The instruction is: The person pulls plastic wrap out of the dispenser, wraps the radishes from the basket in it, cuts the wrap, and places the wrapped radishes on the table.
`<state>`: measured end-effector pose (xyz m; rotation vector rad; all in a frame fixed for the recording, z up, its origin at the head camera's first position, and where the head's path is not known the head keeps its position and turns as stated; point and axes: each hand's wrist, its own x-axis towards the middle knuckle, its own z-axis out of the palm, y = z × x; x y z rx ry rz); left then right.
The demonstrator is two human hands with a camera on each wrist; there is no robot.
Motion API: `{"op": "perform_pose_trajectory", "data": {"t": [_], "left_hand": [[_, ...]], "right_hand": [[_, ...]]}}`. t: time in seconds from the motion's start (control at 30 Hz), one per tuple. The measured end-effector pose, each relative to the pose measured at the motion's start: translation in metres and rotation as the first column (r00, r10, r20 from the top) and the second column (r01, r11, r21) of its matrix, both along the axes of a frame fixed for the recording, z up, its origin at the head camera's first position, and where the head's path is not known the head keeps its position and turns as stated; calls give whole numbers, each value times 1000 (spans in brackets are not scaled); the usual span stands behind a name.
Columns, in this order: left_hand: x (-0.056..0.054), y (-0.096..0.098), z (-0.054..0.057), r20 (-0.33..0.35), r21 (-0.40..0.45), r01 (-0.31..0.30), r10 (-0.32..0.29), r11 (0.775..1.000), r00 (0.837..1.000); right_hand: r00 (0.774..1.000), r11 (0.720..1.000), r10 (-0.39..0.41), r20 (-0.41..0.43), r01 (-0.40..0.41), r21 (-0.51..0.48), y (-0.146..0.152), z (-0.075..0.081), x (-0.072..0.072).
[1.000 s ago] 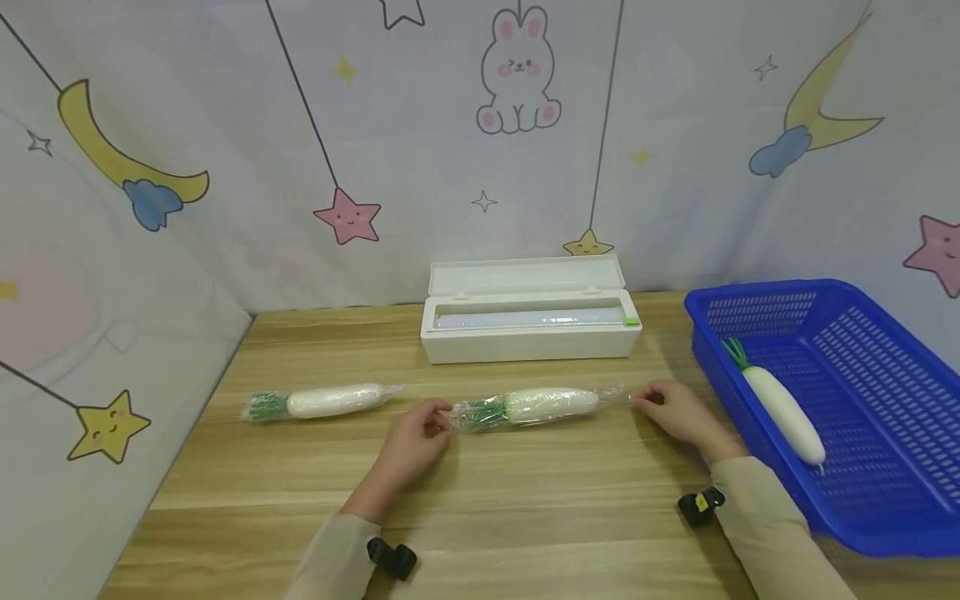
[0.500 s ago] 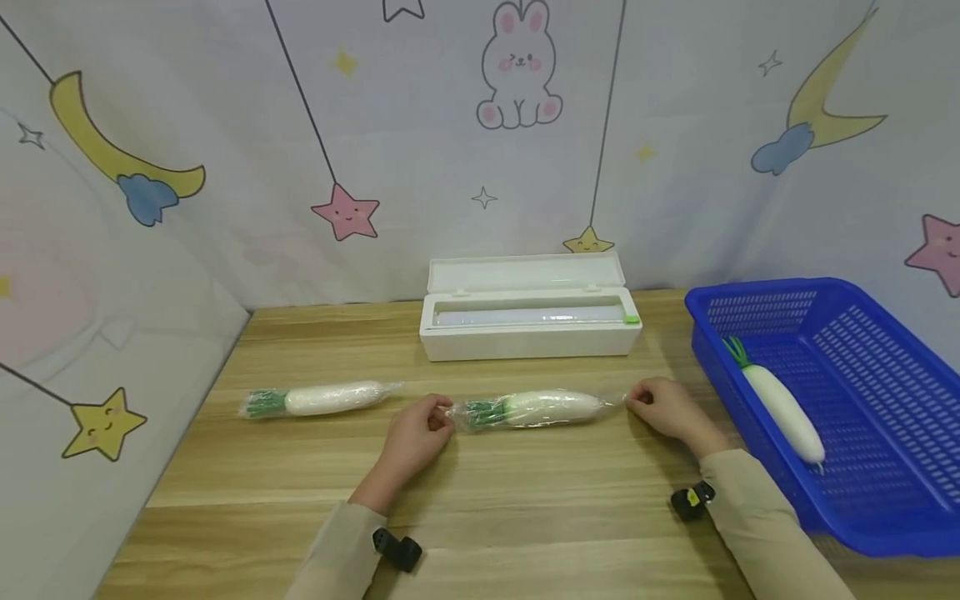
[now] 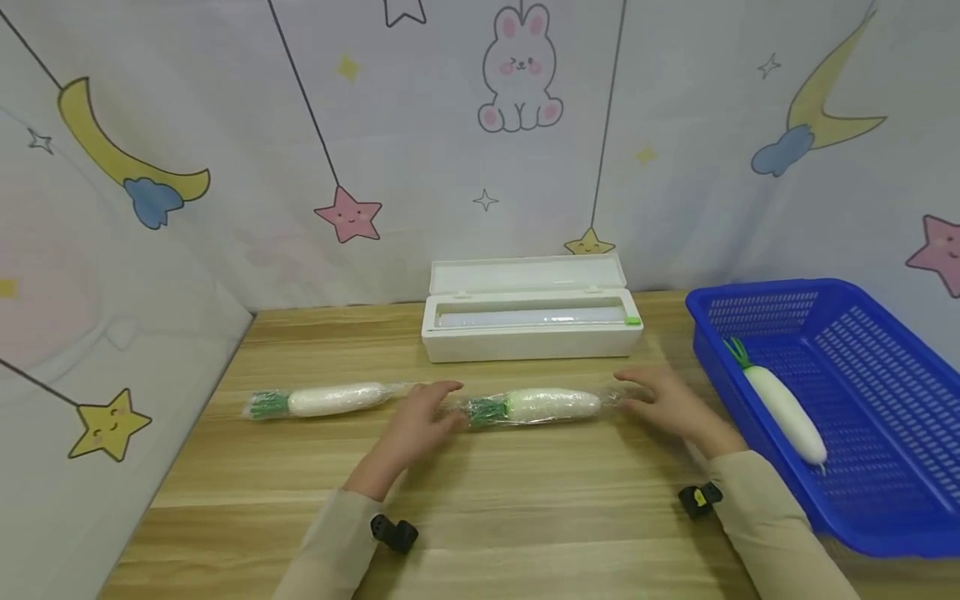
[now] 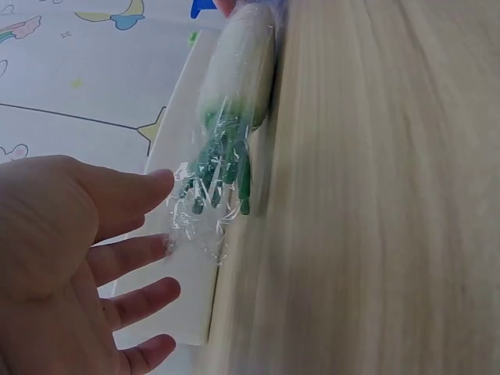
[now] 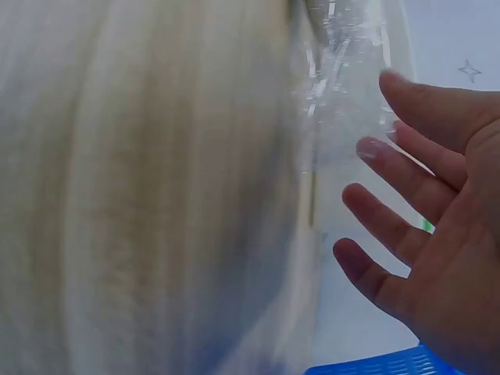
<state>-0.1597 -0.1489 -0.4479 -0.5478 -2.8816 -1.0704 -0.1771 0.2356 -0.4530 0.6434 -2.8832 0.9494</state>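
Note:
A white radish (image 3: 553, 405) with green stems lies on the wooden table, wrapped in clear plastic film (image 4: 195, 226) whose ends stick out past both tips. Beside its leafy end is my left hand (image 3: 416, 425), fingers spread and relaxed, fingertips right at the loose film. My right hand (image 3: 667, 406) is at the root end, thumb and fingers apart in the right wrist view, close by the film's other end (image 5: 344, 86). Neither hand grips anything. Further left lies a second wrapped radish (image 3: 337, 400), its film end reaching toward my left hand.
Behind the radish stands a white cling film box (image 3: 532, 343) with its lid raised and a roll inside. To the right, a blue plastic basket (image 3: 870, 533) holds one unwrapped radish (image 3: 786, 414). A patterned cloth backdrop (image 3: 420, 158) rises behind the table.
Both hands have let go of the film ends and their fingers have spread. The right hand's fingers pinched the film half a second ago. The wrapped radish stays about where it was.

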Motion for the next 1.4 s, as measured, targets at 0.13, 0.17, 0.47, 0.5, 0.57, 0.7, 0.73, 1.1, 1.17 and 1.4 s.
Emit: {"op": "perform_pose_trajectory", "data": {"t": [0.13, 0.17, 0.47, 0.5, 0.57, 0.7, 0.73, 1.1, 1.17, 1.4], "left_hand": [[-6, 2, -6, 35, -163, 76, -71, 984, 997], [-7, 2, -8, 29, -191, 90, -86, 978, 996], [-9, 3, -14, -49, -262, 94, -110, 961, 993], [-10, 3, -14, -59, -260, 93, -112, 961, 992], [-11, 3, -16, -80, -248, 88, -111, 965, 991], [-11, 0, -17, -94, -144, 87, -101, 986, 990], [-10, -2, -17, -97, -102, 94, -104, 990, 990], [31, -18, -7, 208, 374, -148, 73, 916, 975], [38, -19, -5, 244, 438, -195, 92, 878, 965], [52, -20, -4, 289, 591, -228, 61, 774, 955]], "right_hand": [[999, 998, 48, 5, -48, 43, 0, -11, -3], [999, 997, 54, 1, -54, 51, 0, -13, -4], [999, 993, 37, -14, -35, 109, -10, -17, -10], [999, 993, 37, -28, -34, 109, -11, -17, -10], [997, 995, 36, -64, -30, 96, -11, -16, -9], [996, 1000, 25, -88, -24, 14, -9, -15, -1], [996, 1000, 18, -84, -19, -8, -9, -15, 2], [996, 959, -85, -25, 75, -272, -17, -3, 52], [997, 937, -72, -36, 55, -345, -21, 0, 61], [998, 842, -49, 36, 61, -535, -33, 6, 84]]}}
